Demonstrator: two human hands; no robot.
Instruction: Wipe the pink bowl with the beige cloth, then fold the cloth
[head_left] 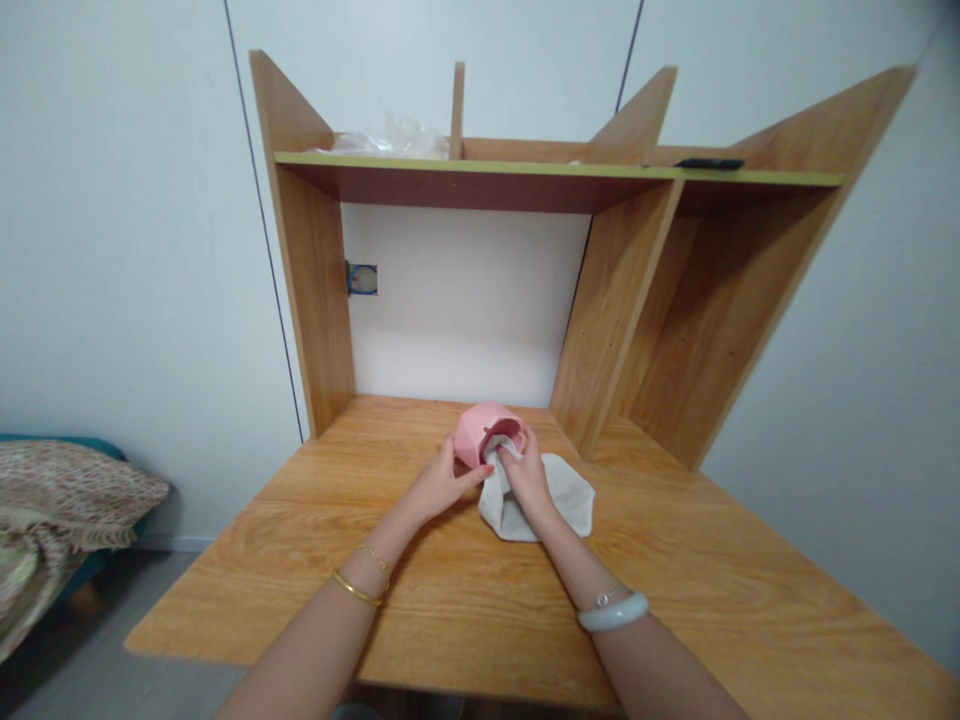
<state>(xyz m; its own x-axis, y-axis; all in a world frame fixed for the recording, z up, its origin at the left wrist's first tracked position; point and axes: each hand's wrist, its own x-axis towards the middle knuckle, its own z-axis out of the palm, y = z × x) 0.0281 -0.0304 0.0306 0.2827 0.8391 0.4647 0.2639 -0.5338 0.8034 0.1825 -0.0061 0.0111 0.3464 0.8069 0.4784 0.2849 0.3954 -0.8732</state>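
Observation:
A pink faceted pot (474, 428) is tilted on its side near the middle of the desk, its opening turned toward me and to the right. My left hand (444, 482) grips the pot at its lower left side, the thumb at the rim. Bunched in my right hand (527, 474) is a pale grey cloth (570, 490), part of it pushed into the pot's mouth. The rest of the cloth spreads over the wood below and right of the pot. Fingers of my right hand are partly hidden inside the opening.
The wooden desk (300, 560) carries a shelf unit (480, 172) at its back, with upright panels to the left and right. Clear plastic bags (394, 138) and a dark flat object (709, 163) lie on the shelf. A patterned cloth (67, 490) drapes over blue furniture at far left.

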